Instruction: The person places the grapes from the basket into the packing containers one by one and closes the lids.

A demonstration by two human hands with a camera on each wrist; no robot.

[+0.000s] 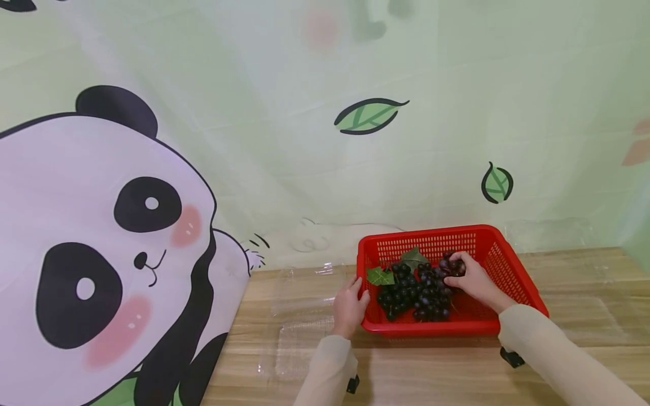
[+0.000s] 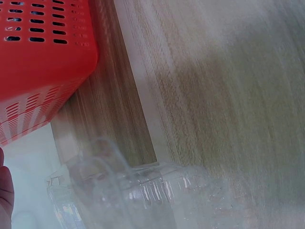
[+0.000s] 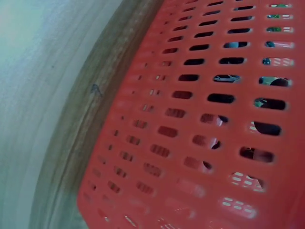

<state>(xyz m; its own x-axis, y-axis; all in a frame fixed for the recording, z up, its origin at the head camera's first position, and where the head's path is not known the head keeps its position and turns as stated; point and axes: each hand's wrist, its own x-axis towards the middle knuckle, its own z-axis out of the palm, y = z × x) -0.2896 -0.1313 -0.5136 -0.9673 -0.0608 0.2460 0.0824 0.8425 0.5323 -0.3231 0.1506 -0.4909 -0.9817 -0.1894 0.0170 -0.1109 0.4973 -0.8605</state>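
Observation:
A red plastic basket [image 1: 518,273] with slotted walls stands on the wooden table. Inside lie bunches of black grapes [image 1: 401,293], with green leaves [image 1: 381,276] at their left. My right hand [image 1: 474,279] reaches over the basket's front right and pinches a reddish-purple bunch of grapes [image 1: 447,265] between thumb and fingers. At the left wall, my left hand [image 1: 349,307] grips the basket's rim. The right wrist view shows the basket's slotted wall [image 3: 190,119] with dark shapes behind the holes; that hand is out of sight there. Part of the left hand [image 2: 5,191] shows at the left wrist view's edge.
Clear plastic containers [image 1: 304,344] lie on the table left of the basket, also seen in the left wrist view as a clear box [image 2: 143,195]. More clear plastic [image 1: 604,316] is at the right. Behind the table hangs a green cloth [image 1: 284,186] printed with a panda.

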